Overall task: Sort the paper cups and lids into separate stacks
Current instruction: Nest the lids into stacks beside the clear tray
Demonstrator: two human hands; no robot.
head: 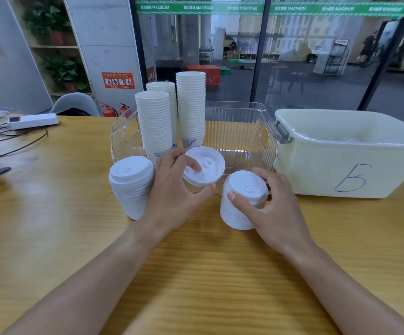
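Lid tilts its top toward the camera, pinched by left hand; right hand grips upright lid stack.

Cup stacks: white, with a blue motif on the lowest cups.
Lid stack, left: plain white.
Lid stack, right: plain white.
Single lid: white.
Table: honey-yellow wood with fine horizontal grain.
Clear bin: colourless, with vertical ribbing.
Opaque tub: cream, with a blue hand-drawn mark on its front and a grey latch.
Power strip: white.
Wall sign: orange-red with white panels.
Banner: green with white lettering.
Fire extinguishers: red.
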